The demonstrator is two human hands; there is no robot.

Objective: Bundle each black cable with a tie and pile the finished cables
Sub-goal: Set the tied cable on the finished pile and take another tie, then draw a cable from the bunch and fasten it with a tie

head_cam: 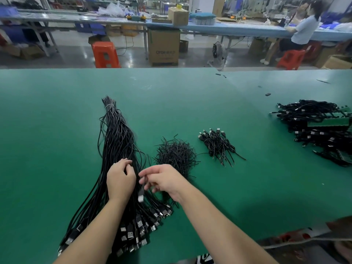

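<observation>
The left hand (120, 177) rests on a big bunch of long black cables (116, 141). Its fingers are curled into the cables and hold some of them. The bunch lies on the green desk (57, 115). It runs from under both hands to far past them, where a thin band ties its far end. The plugs of the bunch fan out near the arms.

The right hand (163, 181) is just beside the left hand. Its thumb and fingers pinch one cable (142, 189) near its plug. The silver plug hangs down under the fingers.

Just past the right hand lies a heap of short black ties (176, 154). Further to the right of it is a small pile of done cables (219, 144). Far off to the right is a much bigger pile (320, 130) of black cables.
</observation>
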